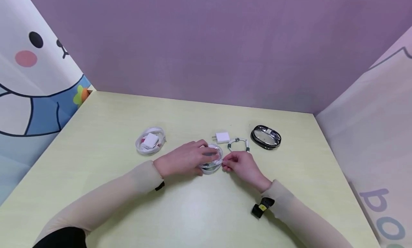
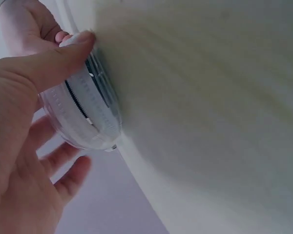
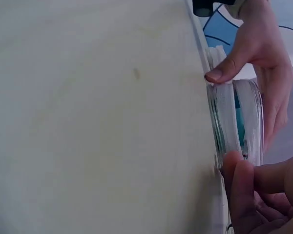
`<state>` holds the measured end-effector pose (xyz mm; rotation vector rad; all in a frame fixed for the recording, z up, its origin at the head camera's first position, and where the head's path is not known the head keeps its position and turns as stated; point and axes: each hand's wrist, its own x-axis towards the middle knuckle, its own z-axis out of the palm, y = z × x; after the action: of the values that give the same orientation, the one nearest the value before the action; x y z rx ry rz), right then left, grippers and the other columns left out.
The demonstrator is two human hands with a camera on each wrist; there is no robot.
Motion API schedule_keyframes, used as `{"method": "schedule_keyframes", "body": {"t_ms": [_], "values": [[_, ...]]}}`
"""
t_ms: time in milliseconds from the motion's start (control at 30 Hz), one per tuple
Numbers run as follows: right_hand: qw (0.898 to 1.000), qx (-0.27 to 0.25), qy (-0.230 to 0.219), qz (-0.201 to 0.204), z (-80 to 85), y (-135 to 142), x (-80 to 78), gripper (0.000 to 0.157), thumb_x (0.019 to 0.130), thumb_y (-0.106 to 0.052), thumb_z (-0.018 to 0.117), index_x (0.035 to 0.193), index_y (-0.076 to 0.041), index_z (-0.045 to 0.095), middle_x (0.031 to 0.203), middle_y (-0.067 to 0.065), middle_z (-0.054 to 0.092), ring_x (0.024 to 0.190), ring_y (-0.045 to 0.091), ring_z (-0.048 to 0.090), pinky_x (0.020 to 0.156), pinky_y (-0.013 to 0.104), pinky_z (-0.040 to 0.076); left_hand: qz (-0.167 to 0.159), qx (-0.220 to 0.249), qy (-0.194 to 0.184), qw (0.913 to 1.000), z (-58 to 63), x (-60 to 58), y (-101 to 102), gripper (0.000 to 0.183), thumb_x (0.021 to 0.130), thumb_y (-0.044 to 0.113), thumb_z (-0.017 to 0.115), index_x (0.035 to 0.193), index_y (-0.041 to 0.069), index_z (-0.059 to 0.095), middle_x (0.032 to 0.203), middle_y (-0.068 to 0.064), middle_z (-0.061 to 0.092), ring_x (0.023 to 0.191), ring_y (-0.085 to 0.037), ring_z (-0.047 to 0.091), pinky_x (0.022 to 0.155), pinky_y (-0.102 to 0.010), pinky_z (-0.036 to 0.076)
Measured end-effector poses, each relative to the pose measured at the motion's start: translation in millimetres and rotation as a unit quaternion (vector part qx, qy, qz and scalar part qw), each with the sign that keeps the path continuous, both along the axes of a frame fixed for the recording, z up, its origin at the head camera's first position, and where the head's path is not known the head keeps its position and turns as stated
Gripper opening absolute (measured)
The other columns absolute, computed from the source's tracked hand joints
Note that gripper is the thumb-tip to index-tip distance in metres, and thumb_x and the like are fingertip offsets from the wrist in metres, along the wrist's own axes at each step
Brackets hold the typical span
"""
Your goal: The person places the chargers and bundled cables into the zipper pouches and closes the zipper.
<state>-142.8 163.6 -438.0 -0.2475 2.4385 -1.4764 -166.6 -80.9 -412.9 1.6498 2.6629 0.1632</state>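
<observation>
Left hand gripping case, table edge beyond

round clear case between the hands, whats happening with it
A person's left hand holds the round clear case while the right hand pinches at its edge. Its zip looks partly open. A white plug, a white cable loop and a dark oval item lie nearby on the table.

At nine o'clock my left hand holds a clear rounded case, thumb laid across it, dark zip showing; my right hand sits at eleven, and the pale table spreads toward three.
</observation>
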Motion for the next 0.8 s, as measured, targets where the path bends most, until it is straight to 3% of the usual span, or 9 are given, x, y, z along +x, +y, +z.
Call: {"method": "schedule_keyframes", "body": {"t_ms": [133,267,433,800], "values": [[1.000,0.004,-0.005,-0.004,1.1,-2.0,-1.6,0.006,0.091,0.004,0.066,0.090,0.000,0.071,0.076,0.006,0.071,0.071,0.018,0.068,0.065,0.028,0.057,-0.023,0.007,-0.031,0.9992,-2.9,-0.9,-1.2,0.073,0.085,0.028,0.081,0.149,0.016,0.048,0.155,0.000,0.042,0.143,-0.022,0.035,0.113,-0.037,0.034],[0.999,0.018,-0.019,0.018,5.2,-1.2,-0.2,0.008,0.093,0.005,0.063,0.087,0.001,0.069,0.076,0.006,0.071,0.070,0.017,0.068,0.066,0.028,0.057,-0.013,0.006,-0.047,0.9988,-2.7,0.4,-2.2,0.071,0.087,0.026,0.079,0.150,0.018,0.047,0.155,0.002,0.041,0.144,-0.017,0.034,0.104,-0.036,0.044],[0.999,0.015,-0.033,0.036,9.0,0.2,6.1,0.008,0.094,0.004,0.062,0.088,0.002,0.068,0.077,0.008,0.072,0.070,0.018,0.069,0.067,0.030,0.057,0.007,-0.004,-0.026,0.9996,0.4,2.8,-1.4,0.070,0.087,0.026,0.080,0.149,0.021,0.049,0.153,0.004,0.044,0.142,-0.016,0.038,0.091,-0.037,0.053],[0.998,-0.010,-0.047,0.032,4.8,-2.5,16.9,0.008,0.095,0.001,0.062,0.089,0.004,0.068,0.079,0.009,0.072,0.071,0.018,0.069,0.069,0.028,0.057,0.015,-0.012,-0.014,0.9997,-0.4,6.7,4.5,0.065,0.086,0.023,0.080,0.145,0.019,0.054,0.151,0.002,0.048,0.139,-0.020,0.043,0.096,-0.036,0.051]]}}
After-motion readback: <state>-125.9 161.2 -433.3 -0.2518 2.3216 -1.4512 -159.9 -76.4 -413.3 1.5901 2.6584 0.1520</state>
